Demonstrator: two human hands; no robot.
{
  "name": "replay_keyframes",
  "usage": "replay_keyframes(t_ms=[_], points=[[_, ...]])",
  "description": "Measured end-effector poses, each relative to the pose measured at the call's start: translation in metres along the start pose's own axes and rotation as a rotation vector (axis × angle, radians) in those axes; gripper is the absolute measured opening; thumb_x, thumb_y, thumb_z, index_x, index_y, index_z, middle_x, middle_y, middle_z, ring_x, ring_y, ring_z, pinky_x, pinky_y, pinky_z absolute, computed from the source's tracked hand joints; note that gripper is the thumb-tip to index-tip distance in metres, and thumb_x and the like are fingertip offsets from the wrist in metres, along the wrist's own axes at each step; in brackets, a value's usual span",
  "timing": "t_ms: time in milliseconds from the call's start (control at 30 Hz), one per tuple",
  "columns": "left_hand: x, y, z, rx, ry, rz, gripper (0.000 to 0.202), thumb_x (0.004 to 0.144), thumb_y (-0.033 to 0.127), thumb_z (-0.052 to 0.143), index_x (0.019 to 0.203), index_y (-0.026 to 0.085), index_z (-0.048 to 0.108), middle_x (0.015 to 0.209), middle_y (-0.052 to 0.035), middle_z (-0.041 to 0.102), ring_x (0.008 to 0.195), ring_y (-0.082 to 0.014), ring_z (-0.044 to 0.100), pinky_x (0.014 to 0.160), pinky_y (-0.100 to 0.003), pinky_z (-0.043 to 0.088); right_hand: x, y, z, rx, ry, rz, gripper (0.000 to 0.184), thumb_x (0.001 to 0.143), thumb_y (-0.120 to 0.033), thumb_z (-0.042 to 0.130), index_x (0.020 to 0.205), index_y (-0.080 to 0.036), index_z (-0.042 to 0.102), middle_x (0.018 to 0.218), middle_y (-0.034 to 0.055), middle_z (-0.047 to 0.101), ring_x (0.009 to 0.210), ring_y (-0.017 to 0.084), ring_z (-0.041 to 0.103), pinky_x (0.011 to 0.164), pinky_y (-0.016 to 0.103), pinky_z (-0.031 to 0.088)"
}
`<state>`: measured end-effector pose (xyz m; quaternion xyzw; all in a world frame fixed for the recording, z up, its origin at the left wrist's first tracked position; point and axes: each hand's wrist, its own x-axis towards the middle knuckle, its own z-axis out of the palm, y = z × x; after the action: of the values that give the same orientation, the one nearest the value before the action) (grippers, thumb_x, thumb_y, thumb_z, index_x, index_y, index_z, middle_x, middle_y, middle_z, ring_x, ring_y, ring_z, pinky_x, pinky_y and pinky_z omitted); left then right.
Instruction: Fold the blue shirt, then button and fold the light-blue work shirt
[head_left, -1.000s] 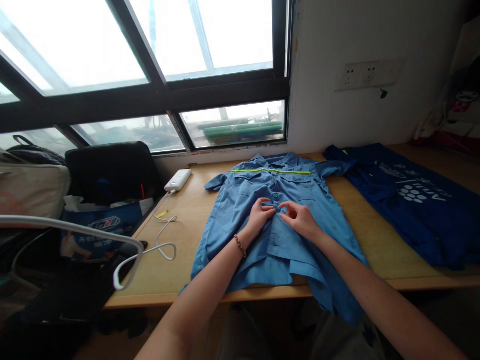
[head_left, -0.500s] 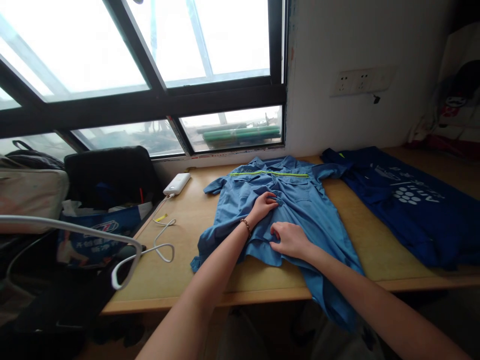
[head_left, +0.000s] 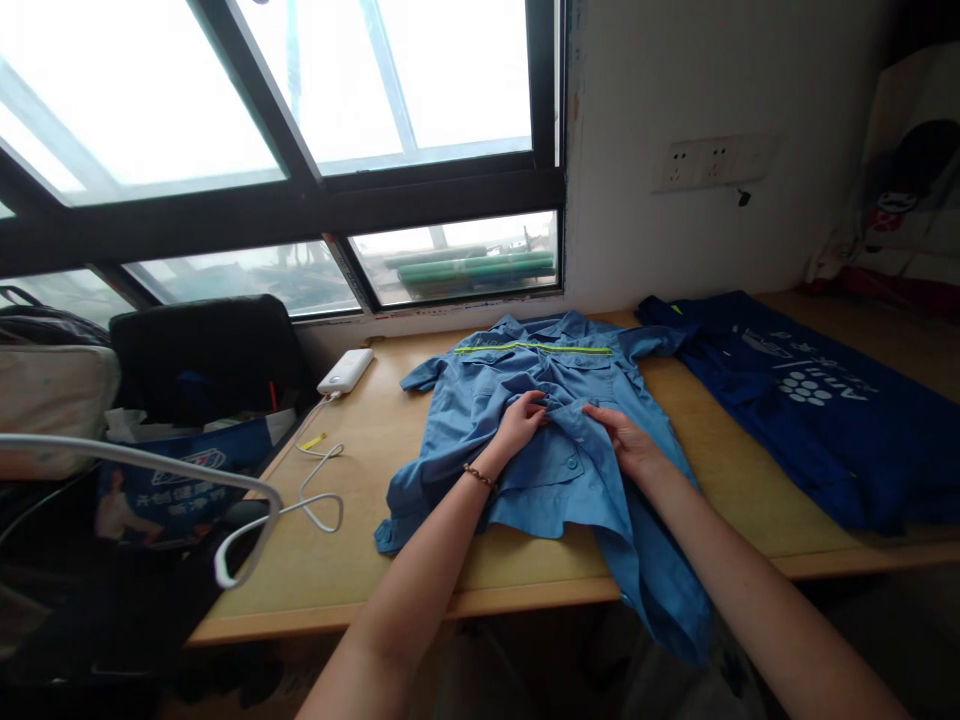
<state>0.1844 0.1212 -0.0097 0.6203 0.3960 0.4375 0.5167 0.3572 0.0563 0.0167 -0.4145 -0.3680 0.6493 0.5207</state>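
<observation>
My right hand (head_left: pixel 632 443) has moved up, fingertips pinching the shirt (head_left: pixel 525 505); my left hand (head_left: pixel 520 424) curls closed on cloth; its front seems held from both sides.

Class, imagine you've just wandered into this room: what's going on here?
A person is handling a light blue shirt spread on a desk, collar toward the window. The right hand pinches an edge of its front, lifting the cloth, while the left hand has its fingers curled at the shirt's middle. Part of the shirt hangs over the desk's near edge. A dark blue garment lies to the right.
</observation>
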Motion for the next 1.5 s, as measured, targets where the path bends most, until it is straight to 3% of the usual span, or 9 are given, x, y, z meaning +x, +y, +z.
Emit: replay_keyframes(t_ms=[133, 333, 567, 733, 867, 1033, 1167, 1333, 1500], points=[[-0.012, 0.022, 0.002, 0.273, 0.201, 0.123, 0.018, 0.065, 0.014, 0.061, 0.082, 0.017, 0.056, 0.064, -0.0019, 0.059, 0.056, -0.0140, 0.055, 0.059, -0.025, 0.042, -0.001, -0.004, -0.001, 0.165, 0.056, 0.108, 0.012, 0.068, -0.027, 0.061, 0.074, -0.017, 0.063, 0.065, 0.0027, 0.066, 0.063, 0.019, 0.062, 0.062, 0.031, 0.049], [-0.038, 0.027, 0.027, 0.553, -0.285, 0.190, 0.011, 0.053, 0.019, 0.071, 0.058, 0.019, 0.061, 0.053, -0.0015, 0.058, 0.048, -0.0157, 0.050, 0.049, -0.025, 0.036, -0.001, -0.004, 0.000, 0.206, 0.055, 0.215, 0.015, 0.071, -0.030, 0.056, 0.071, -0.017, 0.063, 0.061, 0.0010, 0.065, 0.057, 0.017, 0.061, 0.058, 0.029, 0.048], [-0.038, 0.012, 0.030, 0.427, -0.290, 0.216, 0.019, 0.044, 0.008, 0.072, 0.043, 0.020, 0.057, 0.038, 0.0031, 0.049, 0.034, -0.0094, 0.039, 0.039, -0.022, 0.032, -0.002, -0.004, 0.000, 0.077, 0.008, 0.178, 0.020, 0.070, -0.036, 0.053, 0.068, -0.018, 0.062, 0.056, 0.0008, 0.062, 0.054, 0.017, 0.058, 0.055, 0.029, 0.046], [-0.038, 0.019, 0.023, 0.502, -0.433, 0.120, 0.019, 0.048, 0.012, 0.072, 0.042, 0.019, 0.056, 0.032, 0.0030, 0.045, 0.028, -0.0099, 0.039, 0.036, -0.023, 0.032, -0.004, -0.006, 0.003, 0.056, 0.007, 0.192, 0.021, 0.070, -0.037, 0.053, 0.068, -0.018, 0.062, 0.055, 0.0006, 0.062, 0.054, 0.016, 0.057, 0.055, 0.028, 0.044], [-0.043, 0.021, 0.024, 0.396, -0.340, 0.209, 0.026, 0.037, 0.007, 0.076, 0.042, 0.020, 0.054, 0.036, 0.0037, 0.048, 0.032, -0.0101, 0.043, 0.036, -0.022, 0.034, -0.003, -0.006, 0.005, 0.146, 0.034, 0.216, 0.017, 0.070, -0.032, 0.055, 0.068, -0.018, 0.063, 0.059, 0.0000, 0.063, 0.057, 0.016, 0.058, 0.059, 0.027, 0.046], [-0.055, 0.024, 0.012, 0.174, -0.486, -0.184, 0.022, 0.060, 0.030, 0.068, 0.050, 0.017, 0.053, 0.039, 0.0004, 0.053, 0.034, -0.0125, 0.051, 0.035, -0.021, 0.039, -0.002, -0.002, 0.006, 0.068, -0.028, 0.182, 0.020, 0.070, -0.035, 0.056, 0.069, -0.017, 0.064, 0.059, 0.0008, 0.063, 0.054, 0.015, 0.057, 0.057, 0.028, 0.045], [-0.060, 0.030, 0.003, -0.189, -0.323, -0.437, 0.028, 0.061, 0.033, 0.069, 0.067, 0.014, 0.050, 0.057, -0.0064, 0.064, 0.051, -0.0166, 0.062, 0.046, -0.024, 0.048, -0.004, 0.002, 0.010, -0.074, -0.082, 0.073, 0.023, 0.068, -0.039, 0.059, 0.072, -0.017, 0.066, 0.056, 0.0003, 0.058, 0.049, 0.012, 0.051, 0.052, 0.025, 0.043], [-0.060, 0.039, 0.006, -0.366, -0.050, -0.366, 0.028, 0.060, 0.024, 0.071, 0.072, 0.012, 0.050, 0.066, -0.0109, 0.065, 0.060, -0.0201, 0.064, 0.053, -0.026, 0.051, -0.007, 0.005, 0.014, -0.195, -0.102, 0.023, 0.024, 0.069, -0.041, 0.059, 0.065, -0.017, 0.064, 0.050, -0.0014, 0.050, 0.044, 0.008, 0.041, 0.043, 0.021, 0.033], [-0.063, 0.045, 0.011, -0.421, 0.061, -0.279, 0.025, 0.061, 0.024, 0.070, 0.072, 0.011, 0.051, 0.067, -0.0108, 0.066, 0.062, -0.0213, 0.065, 0.056, -0.029, 0.053, -0.006, 0.006, 0.015, -0.251, -0.089, -0.009, 0.028, 0.068, -0.043, 0.060, 0.064, -0.015, 0.063, 0.052, -0.0003, 0.051, 0.045, 0.008, 0.041, 0.041, 0.020, 0.029]])
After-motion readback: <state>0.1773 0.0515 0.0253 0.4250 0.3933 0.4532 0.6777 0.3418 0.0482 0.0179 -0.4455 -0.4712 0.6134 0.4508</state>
